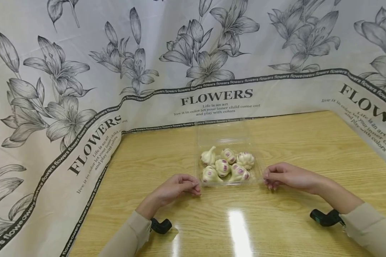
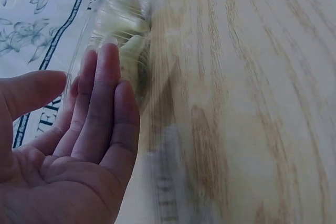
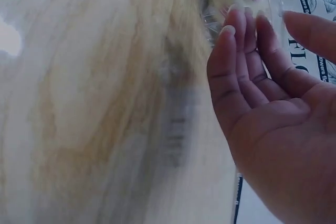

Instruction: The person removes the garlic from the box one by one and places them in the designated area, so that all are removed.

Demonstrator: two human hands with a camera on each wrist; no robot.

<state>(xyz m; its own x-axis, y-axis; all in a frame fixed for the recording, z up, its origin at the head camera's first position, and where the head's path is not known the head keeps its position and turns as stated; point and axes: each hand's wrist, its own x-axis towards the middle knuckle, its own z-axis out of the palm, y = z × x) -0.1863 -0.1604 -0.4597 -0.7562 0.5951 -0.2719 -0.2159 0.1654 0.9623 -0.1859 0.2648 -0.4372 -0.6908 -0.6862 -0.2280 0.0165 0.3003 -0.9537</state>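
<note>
A clear plastic box (image 1: pixel 255 167) stands on the table, its transparent lid (image 1: pixel 220 132) raised at the back. Inside lie several whitish garlic bulbs (image 1: pixel 223 167) with purple streaks. My left hand (image 1: pixel 178 187) is at the box's front left corner; in the left wrist view its fingers (image 2: pixel 107 103) reach toward the side, fairly straight, with the thumb apart. At the front right corner is my right hand (image 1: pixel 289 177), and the right wrist view has its fingers (image 3: pixel 226 72) extended and the thumb apart. Whether the fingertips touch the plastic is hard to tell.
The wooden table (image 1: pixel 148 150) extends around the box, with bright light reflections near its front. A white curtain (image 1: pixel 167 107) printed with flowers and lettering encloses the back and both sides. Black devices (image 1: pixel 161 226) are strapped to both wrists.
</note>
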